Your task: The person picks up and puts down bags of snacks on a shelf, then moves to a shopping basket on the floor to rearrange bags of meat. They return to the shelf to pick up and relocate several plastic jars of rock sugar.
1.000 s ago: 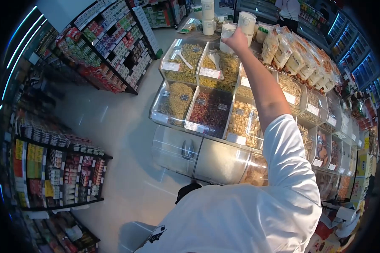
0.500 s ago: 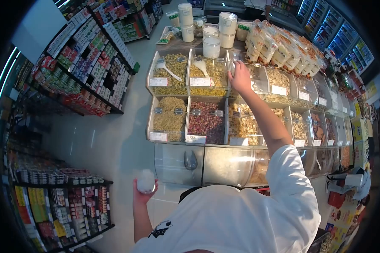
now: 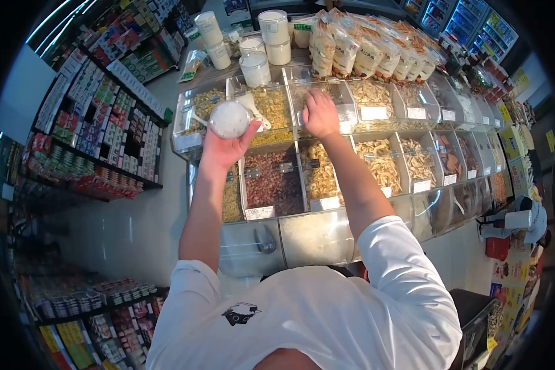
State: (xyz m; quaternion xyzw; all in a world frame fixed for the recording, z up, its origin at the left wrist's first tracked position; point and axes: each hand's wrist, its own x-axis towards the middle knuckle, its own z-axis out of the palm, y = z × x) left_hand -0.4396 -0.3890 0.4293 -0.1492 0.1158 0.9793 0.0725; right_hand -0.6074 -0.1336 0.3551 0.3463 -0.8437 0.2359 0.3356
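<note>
A round clear-topped jar with white contents (image 3: 230,119) rests in my left hand (image 3: 225,148), above the bins of yellow-green dried flowers (image 3: 270,105). A white scoop (image 3: 253,110) lies in one of those bins, just right of the jar. My right hand (image 3: 320,113) is at the upper row, over the front part of a bin with a clear lid; its fingers are bent downward, and whatever they may hold is hidden. Below the hands is a bin of dark red dried buds (image 3: 271,182), beside a bin of pale dried slices (image 3: 319,172).
White-filled jars (image 3: 254,69) are stacked behind the bins, with packaged bags (image 3: 367,52) to their right. More bins of dried goods (image 3: 419,161) run to the right. Store shelves (image 3: 98,123) stand on the left, and a red stool-like object (image 3: 497,248) is at the right.
My left hand has risen from low at the left to above the bins, carrying the jar. My right hand is lower and further left in view. The whole view has shifted.
</note>
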